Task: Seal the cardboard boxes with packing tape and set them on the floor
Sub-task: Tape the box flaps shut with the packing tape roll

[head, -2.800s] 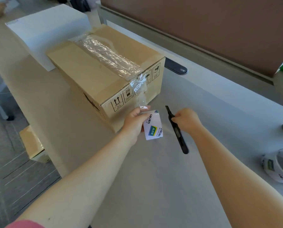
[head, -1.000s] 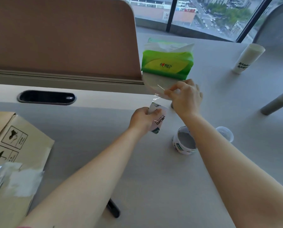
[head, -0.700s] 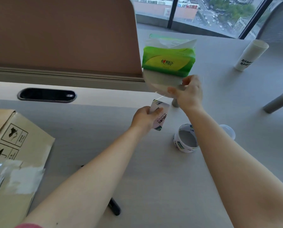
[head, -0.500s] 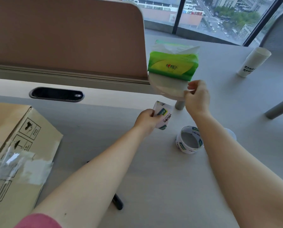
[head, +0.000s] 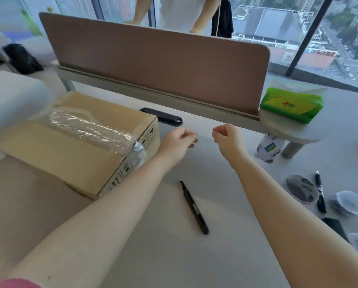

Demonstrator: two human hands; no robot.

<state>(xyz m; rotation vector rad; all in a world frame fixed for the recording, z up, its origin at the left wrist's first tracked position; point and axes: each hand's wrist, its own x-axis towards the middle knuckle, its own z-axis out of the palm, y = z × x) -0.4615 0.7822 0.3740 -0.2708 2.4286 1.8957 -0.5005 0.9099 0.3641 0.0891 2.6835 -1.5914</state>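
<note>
Desk: tape roll released; hands now empty.

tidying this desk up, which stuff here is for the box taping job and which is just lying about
For the job: cardboard box, tape roll, black cutter.
Lying about: green tissue pack, marker pen, lidded plastic cup, dark round lid.

White box left of the cardboard box: blurred, cut by the frame edge. Cardboard box's near left corner hidden behind it. Left hand and right hand, right of the cardboard box: fingers curled, whether anything is pinched too small to tell. Person behind the divider cropped at top. Clear containers far right: contents unclear.
</note>
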